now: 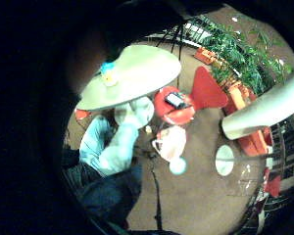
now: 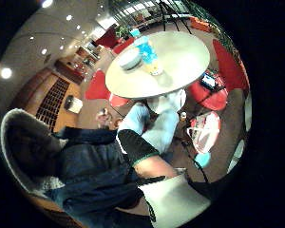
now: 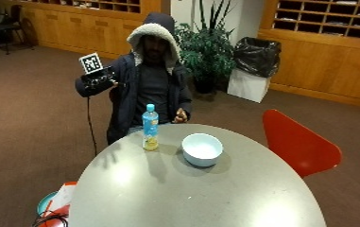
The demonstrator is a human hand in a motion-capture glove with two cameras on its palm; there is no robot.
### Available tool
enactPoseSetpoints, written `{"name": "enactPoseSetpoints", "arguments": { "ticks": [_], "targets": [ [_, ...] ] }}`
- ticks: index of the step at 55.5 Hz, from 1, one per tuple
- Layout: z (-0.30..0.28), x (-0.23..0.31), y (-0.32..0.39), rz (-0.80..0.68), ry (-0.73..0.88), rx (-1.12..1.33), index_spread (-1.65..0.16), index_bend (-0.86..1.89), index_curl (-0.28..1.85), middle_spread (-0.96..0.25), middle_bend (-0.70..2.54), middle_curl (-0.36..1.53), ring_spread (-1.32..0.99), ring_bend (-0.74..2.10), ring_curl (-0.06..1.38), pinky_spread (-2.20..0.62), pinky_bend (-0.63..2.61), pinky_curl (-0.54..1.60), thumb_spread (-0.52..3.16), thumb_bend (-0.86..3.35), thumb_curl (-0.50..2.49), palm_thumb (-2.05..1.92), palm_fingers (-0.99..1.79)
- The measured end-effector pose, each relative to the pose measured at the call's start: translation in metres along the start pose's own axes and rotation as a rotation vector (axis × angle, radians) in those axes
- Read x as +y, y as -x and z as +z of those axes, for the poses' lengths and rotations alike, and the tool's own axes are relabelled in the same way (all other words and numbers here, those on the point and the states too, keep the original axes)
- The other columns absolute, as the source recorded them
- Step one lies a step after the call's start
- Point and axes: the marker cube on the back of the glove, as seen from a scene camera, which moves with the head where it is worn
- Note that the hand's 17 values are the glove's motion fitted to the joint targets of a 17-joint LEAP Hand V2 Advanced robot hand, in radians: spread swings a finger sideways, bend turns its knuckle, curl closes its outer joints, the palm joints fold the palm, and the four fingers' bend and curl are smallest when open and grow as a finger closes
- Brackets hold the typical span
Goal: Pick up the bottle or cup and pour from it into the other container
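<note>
Noting start state: bottle [image 3: 150,126] stands upright at the surface [image 3: 167,198] edge nearest the person, long axis vertical, white bowl [image 3: 202,149] just beside it toward the centre. Gloved right hand [image 3: 96,79] is raised at shoulder height — above the bottle, off to the person's right, well apart. Fingers: cannot tell. My judgement — I must lower it across to reach the bottle.

The gloved right hand [image 3: 96,79] is being held raised beside the shoulder, well apart from the table [image 3: 230,198]; its fingers are too dark to be told apart. The table's near edge is being cut off. The label of the bottle [image 3: 150,126] is too small to read.
</note>
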Motion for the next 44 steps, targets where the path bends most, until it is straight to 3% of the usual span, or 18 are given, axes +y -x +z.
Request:
{"name": "enactPoseSetpoints", "arguments": {
  "ticks": [12,14,20,23,27,31,40,44],
  "targets": [
    [0.071,-0.076,0.007,-0.235,0.009,-0.272,-0.40,0.16,0.29,0.10,0.19,0.31,0.23,0.16,0.14,0.38,0.47,0.36,0.87,-0.03,0.35,0.35,-0.01],
    [0.085,-0.085,0.011,-0.214,0.001,-0.327,-0.39,0.16,0.29,0.10,0.18,0.31,0.23,0.17,0.14,0.38,0.48,0.36,0.86,-0.03,0.35,0.35,-0.01],
    [0.129,-0.139,0.036,0.062,-0.105,-0.513,-0.37,0.17,0.30,0.13,0.19,0.30,0.24,0.17,0.13,0.38,0.49,0.36,0.84,-0.04,0.36,0.36,-0.02],
    [0.150,-0.153,0.037,-0.050,-0.116,-0.570,-0.36,0.17,0.30,0.14,0.19,0.30,0.25,0.17,0.13,0.39,0.49,0.36,0.83,-0.04,0.36,0.36,-0.02],
    [0.175,-0.174,0.046,0.008,-0.163,-0.643,-0.34,0.16,0.30,0.15,0.19,0.30,0.25,0.18,0.13,0.39,0.50,0.36,0.82,-0.03,0.36,0.38,-0.02],
    [0.197,-0.180,0.050,-0.105,-0.122,-0.717,-0.32,0.14,0.29,0.16,0.20,0.31,0.25,0.21,0.15,0.39,0.52,0.36,0.81,-0.03,0.36,0.39,0.03],
    [0.237,-0.204,0.072,-0.011,-0.071,-0.876,-0.28,0.05,0.21,0.13,0.25,0.33,0.22,0.46,0.23,0.38,0.58,0.37,0.80,-0.02,0.37,0.45,0.32],
    [0.250,-0.226,0.078,-0.098,-0.217,-0.931,-0.27,0.06,0.19,0.09,0.26,0.33,0.19,0.54,0.26,0.38,0.58,0.37,0.80,-0.02,0.38,0.49,0.40]
  ]
}}
